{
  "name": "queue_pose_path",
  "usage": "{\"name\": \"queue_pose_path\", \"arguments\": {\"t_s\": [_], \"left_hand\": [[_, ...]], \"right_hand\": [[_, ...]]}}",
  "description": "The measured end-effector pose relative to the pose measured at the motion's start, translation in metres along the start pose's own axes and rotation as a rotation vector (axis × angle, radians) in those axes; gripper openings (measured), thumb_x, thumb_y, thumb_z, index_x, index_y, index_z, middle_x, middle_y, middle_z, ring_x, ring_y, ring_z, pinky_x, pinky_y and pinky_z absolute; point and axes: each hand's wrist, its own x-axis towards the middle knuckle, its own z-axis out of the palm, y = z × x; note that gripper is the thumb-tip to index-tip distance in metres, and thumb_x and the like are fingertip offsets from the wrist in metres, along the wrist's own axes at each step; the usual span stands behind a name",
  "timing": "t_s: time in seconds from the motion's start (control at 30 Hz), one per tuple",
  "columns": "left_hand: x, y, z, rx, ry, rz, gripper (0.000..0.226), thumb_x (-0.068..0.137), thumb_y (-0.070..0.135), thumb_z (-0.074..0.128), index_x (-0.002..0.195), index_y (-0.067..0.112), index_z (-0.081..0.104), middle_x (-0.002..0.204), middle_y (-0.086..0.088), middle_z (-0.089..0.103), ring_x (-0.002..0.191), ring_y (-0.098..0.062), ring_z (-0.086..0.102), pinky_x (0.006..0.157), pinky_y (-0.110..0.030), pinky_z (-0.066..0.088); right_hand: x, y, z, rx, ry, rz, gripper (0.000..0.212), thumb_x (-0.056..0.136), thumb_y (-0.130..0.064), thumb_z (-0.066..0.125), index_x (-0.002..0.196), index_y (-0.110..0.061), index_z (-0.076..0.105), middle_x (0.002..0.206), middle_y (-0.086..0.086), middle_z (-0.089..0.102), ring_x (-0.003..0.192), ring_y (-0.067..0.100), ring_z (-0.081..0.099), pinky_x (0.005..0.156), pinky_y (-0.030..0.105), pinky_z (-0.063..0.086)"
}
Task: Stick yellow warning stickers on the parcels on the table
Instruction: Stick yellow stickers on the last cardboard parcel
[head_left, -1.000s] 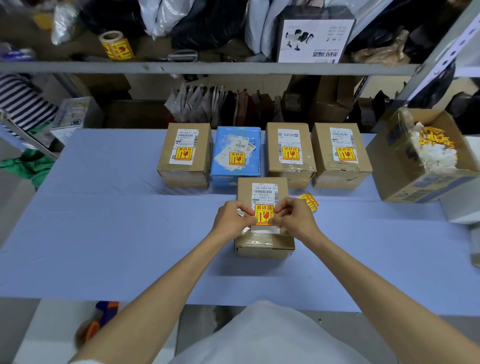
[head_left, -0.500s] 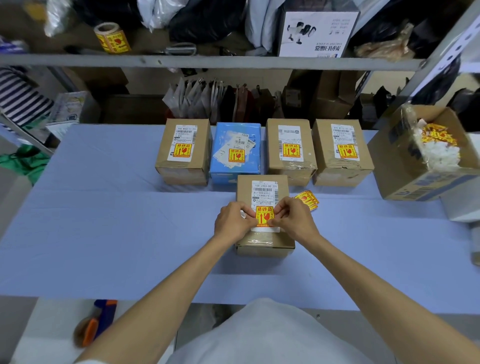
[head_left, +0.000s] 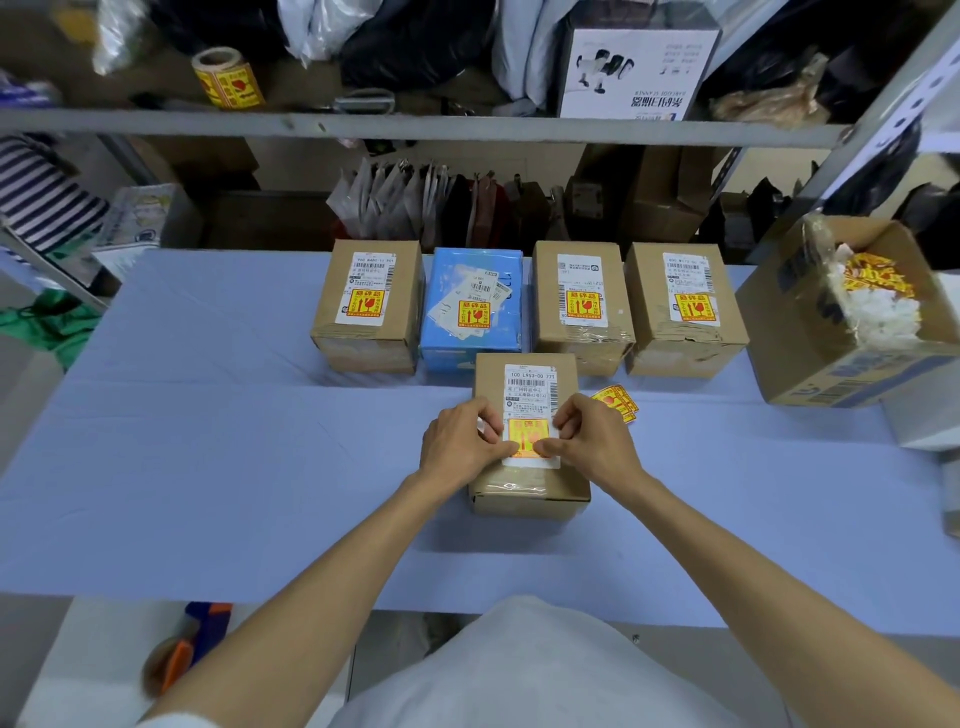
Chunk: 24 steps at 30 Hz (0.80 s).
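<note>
four far parcels (head_left: 530, 306) already stickered; my left hand (head_left: 460, 441) and right hand (head_left: 597, 441) fingertips pressing the yellow sticker (head_left: 527, 434) flat onto the near parcel (head_left: 527, 488), looks like the last one

We read "100 L953-00 771" on the white shipping label (head_left: 531, 410) of the near parcel (head_left: 527, 483). The yellow warning sticker (head_left: 365, 303) on the left brown parcel (head_left: 366, 306) carries "易碎品" above a red glass symbol; the stickers on the blue parcel (head_left: 472, 306) and the two brown parcels to its right repeat it. Large print on the white carton (head_left: 636, 67) on the shelf stands upside down and we cannot read it.
</note>
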Motion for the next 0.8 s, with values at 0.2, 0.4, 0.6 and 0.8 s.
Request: {"name": "queue_pose_path", "arguments": {"t_s": [0.2, 0.4, 0.6, 0.8], "left_hand": [[0.006, 0.003, 0.002, -0.016, 0.035, 0.007, 0.016, 0.073, 0.036, 0.077, 0.074, 0.027, 0.065, 0.076, 0.013, 0.065, 0.079, -0.010, 0.060, 0.066, -0.026, 0.045], [0.014, 0.007, 0.007, -0.024, 0.094, -0.048, 0.021, 0.079, 0.042, 0.072, 0.074, 0.024, 0.061, 0.083, 0.009, 0.067, 0.079, -0.011, 0.057, 0.061, -0.025, 0.039], [0.018, 0.003, 0.009, -0.068, 0.052, -0.080, 0.024, 0.074, 0.041, 0.077, 0.075, 0.025, 0.059, 0.088, 0.008, 0.066, 0.085, -0.014, 0.061, 0.070, -0.034, 0.052], [0.021, 0.002, 0.002, -0.153, -0.076, -0.111, 0.019, 0.075, 0.024, 0.075, 0.085, 0.019, 0.061, 0.096, 0.003, 0.065, 0.091, -0.015, 0.059, 0.073, -0.031, 0.049]], "right_hand": [[0.008, -0.005, 0.001, -0.049, 0.003, 0.004, 0.034, 0.064, -0.034, 0.086, 0.077, -0.014, 0.061, 0.070, -0.002, 0.064, 0.068, 0.015, 0.060, 0.059, 0.035, 0.045], [0.014, -0.005, 0.001, -0.013, 0.058, 0.025, 0.027, 0.078, -0.032, 0.076, 0.076, -0.010, 0.060, 0.067, -0.002, 0.062, 0.067, 0.018, 0.058, 0.053, 0.029, 0.036], [0.011, -0.011, 0.003, -0.194, 0.012, 0.011, 0.049, 0.062, -0.053, 0.082, 0.077, -0.015, 0.055, 0.071, -0.007, 0.060, 0.067, 0.012, 0.054, 0.052, 0.028, 0.034], [0.023, -0.016, 0.004, -0.289, 0.020, 0.025, 0.027, 0.090, -0.036, 0.060, 0.085, -0.012, 0.049, 0.090, 0.009, 0.067, 0.085, 0.030, 0.062, 0.065, 0.039, 0.045]]}}
